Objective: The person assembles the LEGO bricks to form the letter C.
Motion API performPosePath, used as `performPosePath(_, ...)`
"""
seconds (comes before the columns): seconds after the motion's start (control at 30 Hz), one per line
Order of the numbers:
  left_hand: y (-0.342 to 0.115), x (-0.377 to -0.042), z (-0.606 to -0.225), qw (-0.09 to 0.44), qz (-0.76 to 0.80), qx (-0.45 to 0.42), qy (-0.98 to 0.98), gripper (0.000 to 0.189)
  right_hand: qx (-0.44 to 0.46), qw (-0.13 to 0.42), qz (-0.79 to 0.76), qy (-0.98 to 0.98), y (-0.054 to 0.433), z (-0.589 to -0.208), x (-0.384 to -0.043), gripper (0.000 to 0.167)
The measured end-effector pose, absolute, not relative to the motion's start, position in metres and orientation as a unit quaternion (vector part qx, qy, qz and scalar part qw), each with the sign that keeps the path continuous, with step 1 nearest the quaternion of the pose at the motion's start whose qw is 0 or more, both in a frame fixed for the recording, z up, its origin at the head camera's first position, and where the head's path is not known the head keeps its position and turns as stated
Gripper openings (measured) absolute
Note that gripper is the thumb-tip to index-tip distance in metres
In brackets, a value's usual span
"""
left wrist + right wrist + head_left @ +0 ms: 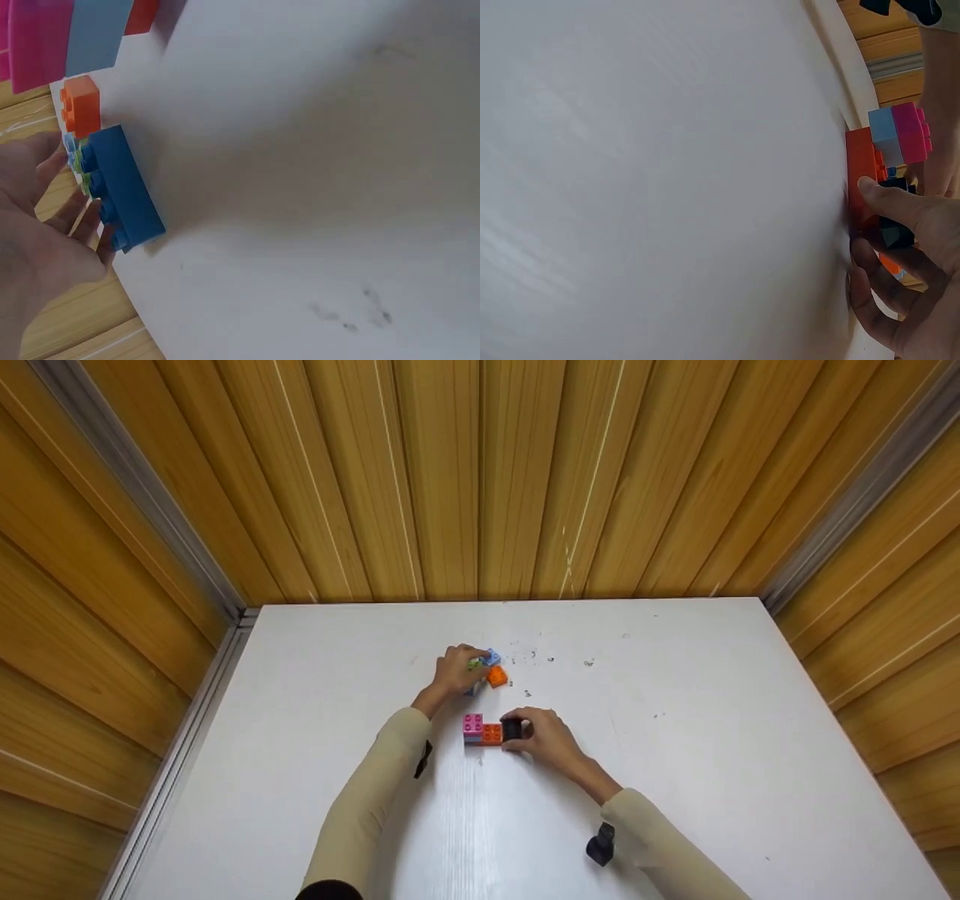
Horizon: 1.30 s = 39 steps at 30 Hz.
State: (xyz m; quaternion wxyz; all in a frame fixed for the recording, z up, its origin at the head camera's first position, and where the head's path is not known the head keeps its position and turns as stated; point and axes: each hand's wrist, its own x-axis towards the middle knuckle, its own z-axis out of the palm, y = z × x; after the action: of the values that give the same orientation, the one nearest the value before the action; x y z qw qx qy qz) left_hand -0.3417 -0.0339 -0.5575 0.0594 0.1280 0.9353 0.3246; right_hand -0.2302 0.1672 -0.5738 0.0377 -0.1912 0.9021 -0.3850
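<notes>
My left hand reaches over a small group of loose toy bricks, its fingers extended and slightly bent around them. A dark blue brick is beside its fingers; an orange brick, a light blue brick and a partly hidden green brick lie close by. Nearer the body, my right hand grips a black brick between thumb and fingers, on the right end of a red-orange brick. On that brick's left end, a pink brick tops a light blue-grey brick.
The bricks are on a white table with scattered dark marks. Wood-look panel walls enclose its back and sides, with metal rails at the corners and left edge. Black wrist devices hang by both sleeves.
</notes>
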Motion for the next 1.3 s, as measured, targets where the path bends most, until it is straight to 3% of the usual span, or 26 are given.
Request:
performPosePath(0.4, -0.057, -0.353, -0.563, -0.011, 0.356, 0.03, 0.934, 0.03, -0.177, 0.039, -0.376, 0.909, 0.166, -0.571, -0.228, 0.039)
performPosePath(0.77, -0.099, -0.343, -0.565, -0.026, 0.393, 0.002, 0.919, 0.023, -0.166, 0.048, -0.38, 0.909, 0.172, -0.571, -0.228, 0.041)
performPosePath(1.07, -0.098, -0.342, -0.573, -0.032, 0.383, -0.016, 0.923, 0.043, -0.169, 0.048, -0.385, 0.906, 0.174, -0.569, -0.229, 0.041)
performPosePath(1.3, -0.09, -0.334, -0.573, -0.045, 0.385, -0.038, 0.921, 0.037, -0.174, 0.047, -0.381, 0.907, 0.174, -0.569, -0.228, 0.041)
